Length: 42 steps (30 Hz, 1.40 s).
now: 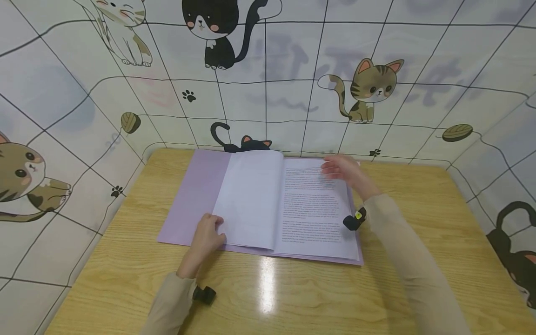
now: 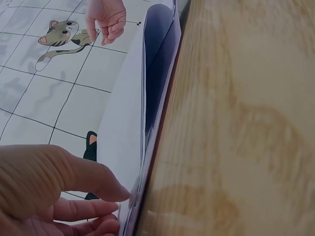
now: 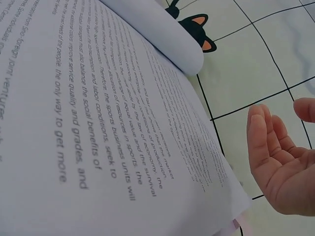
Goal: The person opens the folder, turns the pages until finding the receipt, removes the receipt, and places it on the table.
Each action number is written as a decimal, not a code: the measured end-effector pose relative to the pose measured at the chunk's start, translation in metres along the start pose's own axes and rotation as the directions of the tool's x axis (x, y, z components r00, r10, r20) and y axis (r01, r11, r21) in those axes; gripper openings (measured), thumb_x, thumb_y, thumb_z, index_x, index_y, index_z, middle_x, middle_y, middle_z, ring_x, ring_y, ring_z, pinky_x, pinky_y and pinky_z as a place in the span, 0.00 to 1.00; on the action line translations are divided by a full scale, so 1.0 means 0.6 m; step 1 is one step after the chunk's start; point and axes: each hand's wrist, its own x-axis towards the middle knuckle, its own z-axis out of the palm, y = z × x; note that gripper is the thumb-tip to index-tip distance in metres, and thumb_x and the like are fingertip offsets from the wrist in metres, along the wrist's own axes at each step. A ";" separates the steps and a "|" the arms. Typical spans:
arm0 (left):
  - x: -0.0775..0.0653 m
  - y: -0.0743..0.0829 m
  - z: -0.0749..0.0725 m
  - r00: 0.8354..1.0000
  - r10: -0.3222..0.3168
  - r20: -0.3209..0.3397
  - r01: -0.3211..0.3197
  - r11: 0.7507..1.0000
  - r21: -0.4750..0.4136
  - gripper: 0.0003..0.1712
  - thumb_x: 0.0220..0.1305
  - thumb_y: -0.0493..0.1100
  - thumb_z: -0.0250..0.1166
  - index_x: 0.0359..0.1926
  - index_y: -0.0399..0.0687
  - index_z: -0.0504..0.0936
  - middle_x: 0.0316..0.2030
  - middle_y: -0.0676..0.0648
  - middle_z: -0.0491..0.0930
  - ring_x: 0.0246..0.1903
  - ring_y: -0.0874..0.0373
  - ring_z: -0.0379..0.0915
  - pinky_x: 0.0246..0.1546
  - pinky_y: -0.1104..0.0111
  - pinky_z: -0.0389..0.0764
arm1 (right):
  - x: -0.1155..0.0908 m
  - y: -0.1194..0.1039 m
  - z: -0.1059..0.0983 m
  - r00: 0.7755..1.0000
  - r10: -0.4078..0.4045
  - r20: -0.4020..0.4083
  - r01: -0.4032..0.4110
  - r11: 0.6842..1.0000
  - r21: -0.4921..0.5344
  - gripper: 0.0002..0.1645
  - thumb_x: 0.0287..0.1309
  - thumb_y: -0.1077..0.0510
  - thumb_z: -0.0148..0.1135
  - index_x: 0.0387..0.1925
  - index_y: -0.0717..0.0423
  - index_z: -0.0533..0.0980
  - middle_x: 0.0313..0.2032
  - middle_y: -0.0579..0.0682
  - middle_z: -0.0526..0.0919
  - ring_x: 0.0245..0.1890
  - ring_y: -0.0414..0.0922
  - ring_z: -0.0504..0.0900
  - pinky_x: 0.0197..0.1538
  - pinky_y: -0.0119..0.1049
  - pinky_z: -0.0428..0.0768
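A folder with a purple cover (image 1: pixel 190 200) lies open on the table, holding white sheets. The left page (image 1: pixel 249 200) is blank, and the right page (image 1: pixel 311 209) carries lines of printed text. At the lower left corner of the blank page, my left hand (image 1: pixel 206 238) touches the paper with thumb and fingertips; the left wrist view has the thumb (image 2: pixel 98 179) at the sheet's edge. Over the upper right of the printed page is my right hand (image 1: pixel 345 174), its fingers loosely bent. Nothing is between them in the right wrist view, where that hand (image 3: pixel 283 157) appears beside the page.
The wooden table (image 1: pixel 310 298) extends around the folder. Behind it stands a white backdrop (image 1: pixel 289 107) with grid lines and cartoon cats, which also runs along both sides. The blank page curves up near the middle fold.
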 end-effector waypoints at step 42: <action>0.005 -0.027 -0.002 0.999 -0.029 0.037 0.034 0.990 -0.134 0.18 0.42 0.27 0.66 0.39 0.27 0.77 0.30 0.42 0.68 0.31 0.52 0.64 0.33 0.63 0.70 | 0.040 -0.005 -0.053 0.961 -0.016 -0.276 -0.083 0.935 -0.345 0.34 0.68 0.45 0.38 0.65 0.64 0.58 0.61 0.61 0.66 0.60 0.56 0.63 0.61 0.48 0.65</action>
